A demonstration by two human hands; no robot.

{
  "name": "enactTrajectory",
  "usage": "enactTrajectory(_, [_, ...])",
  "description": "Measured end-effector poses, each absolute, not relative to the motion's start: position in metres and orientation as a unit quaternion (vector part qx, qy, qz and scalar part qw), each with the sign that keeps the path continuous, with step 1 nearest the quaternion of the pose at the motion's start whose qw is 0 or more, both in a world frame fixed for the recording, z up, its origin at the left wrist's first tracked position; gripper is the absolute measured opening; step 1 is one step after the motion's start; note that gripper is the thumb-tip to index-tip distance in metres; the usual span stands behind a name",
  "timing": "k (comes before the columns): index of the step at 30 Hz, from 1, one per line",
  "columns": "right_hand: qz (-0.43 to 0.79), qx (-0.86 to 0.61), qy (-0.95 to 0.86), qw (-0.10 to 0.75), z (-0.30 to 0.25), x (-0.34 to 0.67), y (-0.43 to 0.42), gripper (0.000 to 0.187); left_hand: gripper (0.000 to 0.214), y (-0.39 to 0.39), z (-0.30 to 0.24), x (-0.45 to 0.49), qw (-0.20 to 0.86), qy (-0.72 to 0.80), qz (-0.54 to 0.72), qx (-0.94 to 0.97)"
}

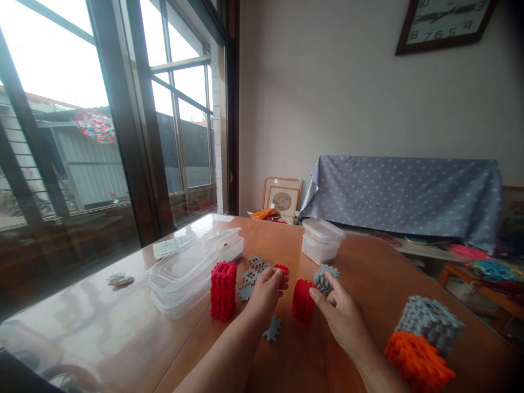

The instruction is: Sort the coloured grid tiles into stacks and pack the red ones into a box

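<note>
"Use the tall red stack [223,290] as our marker. Where's the left hand [266,287]?"

"Just right of it, fingers curled in close. A red piece [282,268] shows at the fingertips; I can't tell whether it's gripped or lying behind them."

"And the right hand [340,307]?"

"Farther right of the marker, half open, thumb spread from the fingers. The thumb is at the edge of the short red stack [303,301], the fingers at the small grey stack [322,280]. I can't make out a firm hold."

"Any loose pieces?"

"Grey pieces [245,292] lie just right of the marker, partly behind the left hand. Another grey piece [272,330] sits to its right, nearer the person."

"What else is on the table [364,267]?"

"Clear plastic containers [182,275] just left of the marker; an orange stack [420,361] and the big grey stack [430,322] well to its right."
</note>
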State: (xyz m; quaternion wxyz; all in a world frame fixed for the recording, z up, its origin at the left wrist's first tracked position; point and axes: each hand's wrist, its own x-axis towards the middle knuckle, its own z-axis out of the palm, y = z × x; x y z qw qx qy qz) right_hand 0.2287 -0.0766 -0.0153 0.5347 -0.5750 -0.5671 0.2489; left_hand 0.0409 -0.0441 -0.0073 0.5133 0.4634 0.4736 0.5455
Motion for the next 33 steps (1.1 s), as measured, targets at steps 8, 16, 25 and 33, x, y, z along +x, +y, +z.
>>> enactTrajectory(8, [0.238,-0.577,-0.509,0.592,-0.007,0.229,-0.079,0.067,0.035,-0.021,-0.026,0.028,0.164,0.598,0.435,0.653])
enactTrajectory(16, [0.228,-0.553,-0.492,0.633,0.002,0.224,-0.087,0.065,0.049,-0.03,-0.036,0.043,0.074,0.639,0.238,0.728])
enactTrajectory(25, [0.214,-0.527,-0.488,0.663,0.009,0.221,-0.093,0.065,0.033,-0.006,-0.024,0.049,0.041,0.633,0.18,0.752])
enactTrajectory(33, [0.194,-0.518,-0.496,0.67,0.013,0.223,-0.097,0.049,0.02,-0.003,-0.026,0.048,0.04,0.616,0.181,0.766])
